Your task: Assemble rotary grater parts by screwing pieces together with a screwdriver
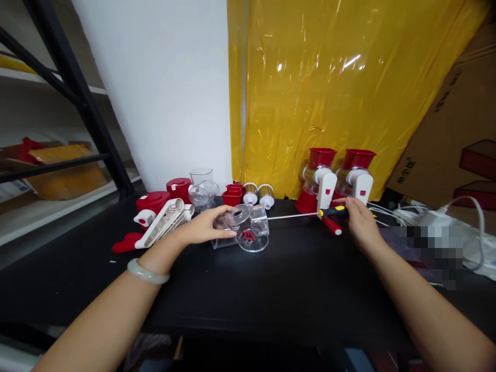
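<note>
My left hand (211, 226) grips a clear plastic grater housing (248, 227) that lies on its side on the black table. A red print marks its round part. My right hand (360, 222) is closed round the black and yellow handle of a screwdriver (292, 216). The long shaft runs level to the left, and its tip meets the right end of the housing; whether it sits inside a hole or only touches cannot be made out. Just behind the housing stand two metal grater drums (258, 195) and some small red plastic parts (232, 194).
Two assembled red and white rotary graters (322, 181) stand at the back right. White crank arms with red handles (155, 232), red bases (153, 200) and another clear housing (202, 188) are at the left. White cables and a charger (437, 222) lie at the right.
</note>
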Demonstrator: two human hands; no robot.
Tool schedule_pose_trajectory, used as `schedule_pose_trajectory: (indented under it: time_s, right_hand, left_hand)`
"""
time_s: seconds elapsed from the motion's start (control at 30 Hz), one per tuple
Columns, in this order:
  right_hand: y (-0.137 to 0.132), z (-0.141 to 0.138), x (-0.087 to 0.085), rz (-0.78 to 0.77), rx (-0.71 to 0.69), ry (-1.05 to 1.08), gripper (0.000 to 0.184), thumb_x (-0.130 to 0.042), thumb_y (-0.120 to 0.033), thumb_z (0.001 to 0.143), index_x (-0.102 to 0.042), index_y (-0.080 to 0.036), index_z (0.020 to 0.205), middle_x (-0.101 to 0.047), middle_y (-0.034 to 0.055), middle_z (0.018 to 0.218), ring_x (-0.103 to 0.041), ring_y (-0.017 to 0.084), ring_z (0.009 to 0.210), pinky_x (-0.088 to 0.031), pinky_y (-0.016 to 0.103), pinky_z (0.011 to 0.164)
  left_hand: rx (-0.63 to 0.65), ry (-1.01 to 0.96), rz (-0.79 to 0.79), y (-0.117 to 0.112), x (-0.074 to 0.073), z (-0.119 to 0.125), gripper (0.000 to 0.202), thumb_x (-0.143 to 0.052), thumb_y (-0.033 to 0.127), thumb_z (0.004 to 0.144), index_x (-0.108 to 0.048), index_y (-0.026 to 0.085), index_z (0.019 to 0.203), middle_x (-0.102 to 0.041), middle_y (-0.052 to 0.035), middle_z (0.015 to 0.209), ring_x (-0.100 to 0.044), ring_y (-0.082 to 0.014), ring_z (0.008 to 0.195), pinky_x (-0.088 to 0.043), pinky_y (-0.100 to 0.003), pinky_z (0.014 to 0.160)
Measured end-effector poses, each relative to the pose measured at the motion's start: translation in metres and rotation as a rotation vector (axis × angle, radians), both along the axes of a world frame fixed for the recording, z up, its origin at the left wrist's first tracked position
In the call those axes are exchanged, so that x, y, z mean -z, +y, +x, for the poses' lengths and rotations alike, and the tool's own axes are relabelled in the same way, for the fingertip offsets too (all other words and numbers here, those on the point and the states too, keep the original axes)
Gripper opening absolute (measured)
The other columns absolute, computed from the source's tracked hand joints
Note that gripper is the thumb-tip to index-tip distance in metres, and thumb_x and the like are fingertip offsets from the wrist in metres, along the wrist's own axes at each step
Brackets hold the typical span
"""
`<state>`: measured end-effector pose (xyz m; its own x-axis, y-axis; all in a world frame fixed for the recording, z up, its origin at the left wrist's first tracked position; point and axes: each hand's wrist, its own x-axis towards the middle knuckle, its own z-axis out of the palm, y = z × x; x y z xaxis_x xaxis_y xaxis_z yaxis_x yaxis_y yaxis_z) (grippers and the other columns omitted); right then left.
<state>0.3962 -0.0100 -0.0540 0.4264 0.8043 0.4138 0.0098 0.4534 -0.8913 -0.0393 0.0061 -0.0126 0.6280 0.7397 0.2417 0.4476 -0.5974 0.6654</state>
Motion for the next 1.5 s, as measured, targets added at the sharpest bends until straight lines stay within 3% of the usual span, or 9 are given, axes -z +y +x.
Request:
schedule_pose_trajectory:
  time_s: [0.17,0.5,0.63,0.77,0.87,1.03,1.27,1.4,1.5]
  right_hand:
    - [0.001,-0.004,-0.001,-0.099,0.072,-0.056,0.034,-0.081,-0.052,0.073,-0.073,-0.021,0.085,-0.068,0.0018,0.077,-0.059,0.012,0.059,-0.052,0.023,0.049]
    - [-0.005,-0.015,-0.012,-0.066,-0.154,0.267,0.024,-0.078,-0.025,0.065,-0.071,-0.020,0.087,-0.066,0.0010,0.073,-0.064,0.014,0.066,-0.057,0.027,0.058]
    - [-0.002,-0.014,-0.009,-0.037,-0.119,0.239,0.020,-0.078,-0.036,0.070,-0.070,-0.020,0.079,-0.065,0.0014,0.073,-0.064,0.015,0.067,-0.057,0.028,0.057]
    - [0.000,-0.012,-0.005,-0.104,0.026,0.109,0.036,-0.075,-0.055,0.076,-0.071,-0.020,0.075,-0.064,0.0024,0.072,-0.059,0.012,0.055,-0.050,0.023,0.044]
    - [0.000,-0.012,-0.004,-0.109,0.033,0.073,0.036,-0.082,-0.054,0.070,-0.071,-0.021,0.078,-0.063,-0.0002,0.068,-0.054,0.009,0.051,-0.047,0.020,0.042]
    - [-0.003,-0.017,-0.010,-0.041,-0.079,0.229,0.030,-0.087,-0.040,0.065,-0.068,-0.023,0.081,-0.064,-0.0027,0.071,-0.060,0.011,0.060,-0.051,0.022,0.049]
    - [-0.010,-0.014,-0.016,-0.015,-0.233,0.309,0.019,-0.073,-0.024,0.068,-0.068,-0.024,0.087,-0.065,0.0003,0.076,-0.065,0.018,0.075,-0.060,0.036,0.071]
    - [-0.005,-0.012,-0.012,0.011,-0.206,0.284,0.018,-0.073,-0.039,0.073,-0.069,-0.024,0.080,-0.065,0.0018,0.075,-0.063,0.018,0.073,-0.059,0.037,0.070]
    - [0.002,-0.007,-0.006,-0.020,-0.078,0.190,0.043,-0.066,-0.066,0.079,-0.068,-0.022,0.075,-0.064,0.0038,0.072,-0.062,0.018,0.066,-0.057,0.035,0.062]
  left_hand:
    - [0.005,-0.003,-0.006,-0.001,-0.002,0.001,0.058,-0.078,0.044,0.081,-0.059,0.020,0.130,-0.072,-0.0116,0.124,-0.070,-0.0284,0.109,-0.057,-0.039,0.090]
    - [0.013,-0.012,0.004,-0.001,-0.001,0.001,0.056,-0.079,0.043,0.081,-0.060,0.022,0.128,-0.072,-0.0112,0.122,-0.070,-0.0278,0.108,-0.057,-0.039,0.088]
    - [0.007,-0.008,-0.009,-0.001,-0.002,0.002,0.055,-0.079,0.043,0.080,-0.060,0.022,0.128,-0.072,-0.0108,0.122,-0.070,-0.0283,0.109,-0.057,-0.039,0.088]
    - [0.006,0.001,-0.020,-0.002,-0.003,0.002,0.057,-0.079,0.044,0.080,-0.059,0.021,0.128,-0.071,-0.0117,0.125,-0.069,-0.0286,0.112,-0.056,-0.040,0.092]
    - [0.004,0.002,-0.021,-0.002,-0.003,0.002,0.057,-0.078,0.044,0.081,-0.059,0.021,0.130,-0.071,-0.0121,0.125,-0.069,-0.0285,0.112,-0.056,-0.040,0.093]
    - [0.002,0.014,-0.013,0.000,-0.002,0.001,0.059,-0.078,0.044,0.081,-0.058,0.021,0.131,-0.071,-0.0122,0.125,-0.070,-0.0284,0.110,-0.057,-0.039,0.090]
    - [0.000,0.013,-0.003,0.002,0.001,0.001,0.061,-0.078,0.046,0.081,-0.057,0.020,0.132,-0.070,-0.0121,0.126,-0.069,-0.0284,0.111,-0.056,-0.040,0.092]
    - [-0.008,0.013,-0.022,0.000,0.000,0.002,0.063,-0.078,0.048,0.080,-0.057,0.019,0.132,-0.070,-0.0127,0.126,-0.069,-0.0289,0.111,-0.056,-0.041,0.092]
    - [0.000,0.013,-0.009,0.000,0.000,0.002,0.062,-0.078,0.048,0.080,-0.057,0.019,0.130,-0.070,-0.0127,0.125,-0.069,-0.0289,0.110,-0.056,-0.042,0.093]
